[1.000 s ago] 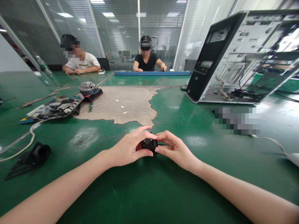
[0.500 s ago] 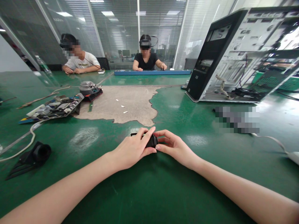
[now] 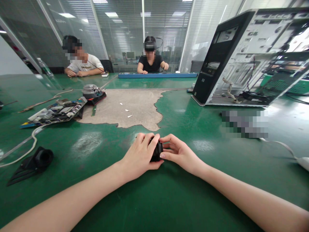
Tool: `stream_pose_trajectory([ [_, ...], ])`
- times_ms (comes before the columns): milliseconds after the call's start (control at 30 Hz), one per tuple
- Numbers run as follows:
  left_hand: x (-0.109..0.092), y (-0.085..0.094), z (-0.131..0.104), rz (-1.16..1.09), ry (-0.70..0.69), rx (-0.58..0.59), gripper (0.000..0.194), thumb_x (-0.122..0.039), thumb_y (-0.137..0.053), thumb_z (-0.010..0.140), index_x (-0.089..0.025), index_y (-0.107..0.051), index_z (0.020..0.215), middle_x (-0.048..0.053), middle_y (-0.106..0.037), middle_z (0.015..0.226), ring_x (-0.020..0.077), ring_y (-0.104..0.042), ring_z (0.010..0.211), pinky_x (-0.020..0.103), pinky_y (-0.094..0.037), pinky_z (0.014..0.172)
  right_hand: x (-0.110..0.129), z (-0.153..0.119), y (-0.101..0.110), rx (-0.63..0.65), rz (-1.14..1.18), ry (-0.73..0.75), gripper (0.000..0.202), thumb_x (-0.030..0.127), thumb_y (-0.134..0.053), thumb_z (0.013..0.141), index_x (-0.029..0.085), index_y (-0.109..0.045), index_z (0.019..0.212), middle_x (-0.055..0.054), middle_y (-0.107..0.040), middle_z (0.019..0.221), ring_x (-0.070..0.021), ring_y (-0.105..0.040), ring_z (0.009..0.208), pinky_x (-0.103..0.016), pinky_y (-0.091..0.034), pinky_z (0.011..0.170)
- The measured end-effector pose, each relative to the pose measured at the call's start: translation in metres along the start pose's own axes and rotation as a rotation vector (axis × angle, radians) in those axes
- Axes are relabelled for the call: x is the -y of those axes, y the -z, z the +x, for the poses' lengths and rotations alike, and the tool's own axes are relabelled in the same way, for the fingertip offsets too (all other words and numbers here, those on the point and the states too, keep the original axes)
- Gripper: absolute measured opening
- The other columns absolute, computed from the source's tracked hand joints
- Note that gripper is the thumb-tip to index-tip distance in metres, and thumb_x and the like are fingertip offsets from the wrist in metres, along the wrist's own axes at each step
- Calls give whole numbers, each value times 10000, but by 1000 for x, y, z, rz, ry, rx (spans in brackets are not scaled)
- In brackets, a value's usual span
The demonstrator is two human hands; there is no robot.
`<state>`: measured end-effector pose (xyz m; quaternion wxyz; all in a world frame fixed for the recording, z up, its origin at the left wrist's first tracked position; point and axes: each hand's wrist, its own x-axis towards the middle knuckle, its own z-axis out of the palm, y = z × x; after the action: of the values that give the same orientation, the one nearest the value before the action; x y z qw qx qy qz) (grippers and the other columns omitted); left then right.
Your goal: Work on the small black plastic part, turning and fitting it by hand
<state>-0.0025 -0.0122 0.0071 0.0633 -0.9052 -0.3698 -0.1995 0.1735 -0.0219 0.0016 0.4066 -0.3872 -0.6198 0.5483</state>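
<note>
A small black object is between my hands, low over the green table at the middle of the view. My left hand wraps over its top and left side, with the thumb beneath its near edge. From the right, my right hand pinches its right end between thumb and curled fingers. My fingers hide much of the object, so its full shape cannot be made out.
A circuit board and a grey and black part lie at left, near a black funnel-like piece. An open computer case stands at right. Two people sit across the green table.
My left hand has shifted slightly nearer, and its fingers now spread further over the black object, which looks turned. The right hand has barely moved. The middle person's raised hand has shifted left.
</note>
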Motion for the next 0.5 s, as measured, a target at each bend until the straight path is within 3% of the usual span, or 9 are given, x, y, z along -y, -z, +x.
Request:
stream_pose_trajectory([
  [333,0,-3,1,79,-10,-80,631,-421,-552,686,-87,-375,1191,159,-484,1102,343,-345,1059,502,-270,883,2,1,-2,2,55,14,268,267,-633,703,209,-511,934,-18,-578,976,-164,-570,953,-365,-435,903],
  [500,5,-4,7,12,-35,-11,646,-400,-560,678,-68,-340,1187,165,-488,1080,297,-441,1008,449,-337,862,1,4,-2,-44,-6,26,244,257,-598,736,205,-514,959,-23,-581,967,-162,-576,915,-351,-460,854],
])
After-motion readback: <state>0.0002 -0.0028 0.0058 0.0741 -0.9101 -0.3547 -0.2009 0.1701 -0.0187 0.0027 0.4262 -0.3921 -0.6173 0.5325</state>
